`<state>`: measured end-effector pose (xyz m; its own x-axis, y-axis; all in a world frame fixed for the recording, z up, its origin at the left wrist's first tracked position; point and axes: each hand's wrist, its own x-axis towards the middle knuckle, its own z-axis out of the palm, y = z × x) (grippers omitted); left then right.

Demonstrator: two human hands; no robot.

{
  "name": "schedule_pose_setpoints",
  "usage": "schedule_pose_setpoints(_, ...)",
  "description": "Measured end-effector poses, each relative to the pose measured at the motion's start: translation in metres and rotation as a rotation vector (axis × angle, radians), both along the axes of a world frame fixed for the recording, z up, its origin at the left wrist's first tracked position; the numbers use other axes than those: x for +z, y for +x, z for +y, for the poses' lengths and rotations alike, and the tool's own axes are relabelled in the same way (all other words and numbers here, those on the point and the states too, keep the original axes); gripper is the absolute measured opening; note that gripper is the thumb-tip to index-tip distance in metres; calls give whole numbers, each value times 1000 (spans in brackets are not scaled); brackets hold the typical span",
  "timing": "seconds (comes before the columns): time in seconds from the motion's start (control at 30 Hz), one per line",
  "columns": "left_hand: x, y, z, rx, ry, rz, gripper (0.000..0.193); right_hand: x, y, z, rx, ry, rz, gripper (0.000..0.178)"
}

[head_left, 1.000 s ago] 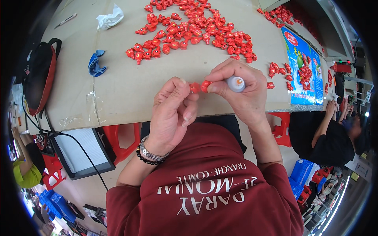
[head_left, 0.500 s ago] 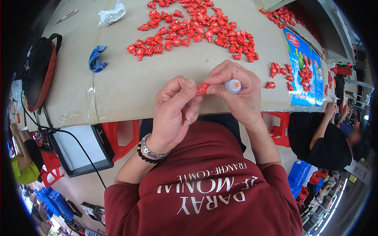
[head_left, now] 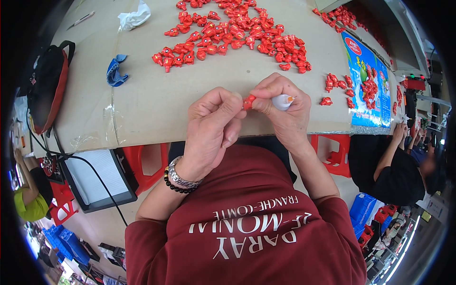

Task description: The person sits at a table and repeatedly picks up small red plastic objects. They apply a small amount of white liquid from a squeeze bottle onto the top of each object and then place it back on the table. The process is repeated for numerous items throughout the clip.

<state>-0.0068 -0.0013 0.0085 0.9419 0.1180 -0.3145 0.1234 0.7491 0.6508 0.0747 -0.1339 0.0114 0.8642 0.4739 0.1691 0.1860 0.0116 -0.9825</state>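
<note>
A small red plastic toy part (head_left: pixel 248 101) with dark and yellow marks is pinched between my two hands, just above the near edge of the table. My left hand (head_left: pixel 211 126) grips its left side with thumb and forefinger, the other fingers curled in. The thumb and forefinger of my right hand (head_left: pixel 290 116) hold the right side. Tucked in that same right hand is a small white squeeze bottle (head_left: pixel 281 102), its orange nozzle pointing right. Fingertips cover much of the red part. Many similar red parts (head_left: pixel 228 35) lie in a loose pile beyond my hands.
A blue printed sheet (head_left: pixel 358 71) with more red parts lies to the right. On the left are a blue curved scrap (head_left: pixel 115 71), a crumpled white tissue (head_left: pixel 134 16), a pen-like tool (head_left: pixel 80 20) and a black-red bag (head_left: pixel 51 88). Red stools (head_left: pixel 145 166) stand below the table edge.
The red part has shifted slightly right and up, and my left fingers have closed in on it. In my right hand the bottle has tilted, turning its orange nozzle rightward.
</note>
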Motion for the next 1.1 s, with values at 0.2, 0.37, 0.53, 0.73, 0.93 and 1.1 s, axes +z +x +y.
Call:
schedule_pose_setpoints(0.2, 7, 0, 4, -41, 87, -18, 21, -1, 5, -7, -20, 111, 159, 12)
schedule_pose_setpoints(0.37, 4, 1, 2, -47, 242, -61, 17, -2, 4, -10, 16, 107, 220, 8)
schedule_pose_setpoints(0.53, 1, 2, -1, -23, 295, -93, 13, -5, 1, -8, 4, 106, 248, 7)
schedule_pose_setpoints(0.73, 0, 4, -6, 22, 372, -121, 12, -10, -1, -7, -27, 73, 196, 7)
schedule_pose_setpoints(0.93, -4, 8, -9, 33, 419, -172, 11, -13, 0, -9, -54, 97, 111, 10)
schedule_pose_setpoints(1.1, -9, 8, -10, 43, 428, -200, 10, -17, 1, -10, -45, 95, 68, 12)
